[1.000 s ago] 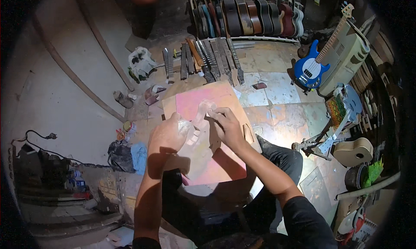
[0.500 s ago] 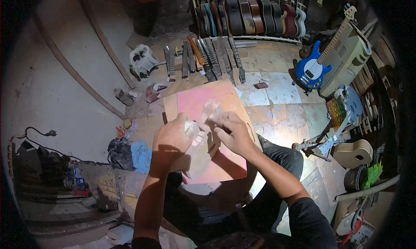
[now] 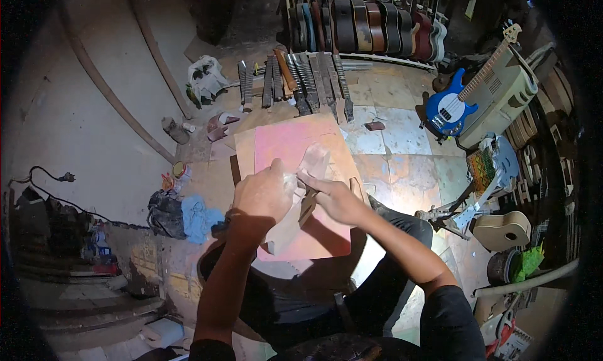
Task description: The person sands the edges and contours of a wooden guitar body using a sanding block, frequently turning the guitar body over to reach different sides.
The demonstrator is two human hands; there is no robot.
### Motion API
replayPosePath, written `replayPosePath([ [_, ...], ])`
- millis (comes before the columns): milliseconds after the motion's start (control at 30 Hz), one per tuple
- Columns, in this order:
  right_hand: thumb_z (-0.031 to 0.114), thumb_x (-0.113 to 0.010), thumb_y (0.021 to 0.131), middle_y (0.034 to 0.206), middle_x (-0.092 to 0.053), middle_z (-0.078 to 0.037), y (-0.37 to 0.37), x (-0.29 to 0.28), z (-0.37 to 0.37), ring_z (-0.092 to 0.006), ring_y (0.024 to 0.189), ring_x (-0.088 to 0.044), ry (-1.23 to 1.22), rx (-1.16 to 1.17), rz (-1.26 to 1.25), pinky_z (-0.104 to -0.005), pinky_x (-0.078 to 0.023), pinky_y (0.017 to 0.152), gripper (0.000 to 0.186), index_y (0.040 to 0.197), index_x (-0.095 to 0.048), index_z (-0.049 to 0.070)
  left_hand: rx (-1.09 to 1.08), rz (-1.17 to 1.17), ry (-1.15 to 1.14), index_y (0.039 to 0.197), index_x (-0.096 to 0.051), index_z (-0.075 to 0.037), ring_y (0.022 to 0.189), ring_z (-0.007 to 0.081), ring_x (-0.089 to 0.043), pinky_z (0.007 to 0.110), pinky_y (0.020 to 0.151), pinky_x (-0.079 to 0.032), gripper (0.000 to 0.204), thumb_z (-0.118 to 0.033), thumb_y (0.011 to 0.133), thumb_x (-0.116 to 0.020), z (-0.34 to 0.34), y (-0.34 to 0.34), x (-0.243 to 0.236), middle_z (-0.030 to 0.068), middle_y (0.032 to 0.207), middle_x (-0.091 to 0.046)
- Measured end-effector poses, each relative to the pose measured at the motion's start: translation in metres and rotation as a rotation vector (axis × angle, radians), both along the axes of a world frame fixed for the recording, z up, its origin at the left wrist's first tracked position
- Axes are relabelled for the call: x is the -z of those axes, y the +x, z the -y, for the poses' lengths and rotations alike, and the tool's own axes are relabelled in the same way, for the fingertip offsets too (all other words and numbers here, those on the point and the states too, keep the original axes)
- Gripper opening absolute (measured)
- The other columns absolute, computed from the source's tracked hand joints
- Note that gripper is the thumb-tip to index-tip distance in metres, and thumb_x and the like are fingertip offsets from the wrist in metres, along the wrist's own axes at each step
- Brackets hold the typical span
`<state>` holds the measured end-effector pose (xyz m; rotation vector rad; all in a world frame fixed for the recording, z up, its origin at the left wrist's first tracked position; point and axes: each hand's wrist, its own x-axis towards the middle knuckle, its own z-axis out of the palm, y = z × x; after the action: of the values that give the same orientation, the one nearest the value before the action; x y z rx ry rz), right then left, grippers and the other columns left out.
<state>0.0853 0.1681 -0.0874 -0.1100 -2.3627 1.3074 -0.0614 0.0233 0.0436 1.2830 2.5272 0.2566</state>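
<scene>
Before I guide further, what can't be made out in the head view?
All in the head view:
Left hand: most fingertips, hidden behind its back.
Right hand: anything pinched, hidden by its fingers.
Pale piece: middle, partly covered by the hands.
Racked guitars: neck tops, cut off by the top edge.

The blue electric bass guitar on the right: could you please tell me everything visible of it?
The glossy blue electric bass guitar has a rounded white pickguard, a dark pickup, a brown, wooden-looking neck and a pale headstock. It stands neck up, tilted rightward, before a beige box-shaped appliance. Nobody touches it; what supports it is hard to make out.
</scene>
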Motion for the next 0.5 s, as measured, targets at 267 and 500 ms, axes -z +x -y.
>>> replayPosePath([
  [267, 0.004, -0.06, 0.09, 0.097, -0.058, -0.023, 0.011, -0.016, 0.003, -0.0468, 0.088, -0.063, 0.242, 0.1, 0.189, -0.0515, -0.053, 0.079, 0.063, 0.152, -0.052, 0.016, 0.025, 0.002, 0.041, 0.113, -0.056, -0.001, 0.095, 0.0471, -0.069, 0.058, 0.084, -0.052, 0.036, -0.033, 0.097, -0.06, 0.003, 0.025, -0.006, 0.026, 0.098, -0.072],
  [500, 0.004, -0.059, 0.092, 0.1, -0.061, -0.022, 0.009, -0.023, 0.006, -0.0431, 0.094, -0.065, 0.263, 0.235, 0.16, -0.0468, -0.054, 0.085, 0.059, 0.149, -0.057, 0.021, 0.038, -0.018, 0.066, 0.11, -0.057, 0.0, 0.09, 0.0468, -0.07, 0.057, 0.081, -0.053, 0.035, -0.031, 0.096, -0.06, 0.006, 0.03, -0.005, 0.0266, 0.093, -0.071],
])
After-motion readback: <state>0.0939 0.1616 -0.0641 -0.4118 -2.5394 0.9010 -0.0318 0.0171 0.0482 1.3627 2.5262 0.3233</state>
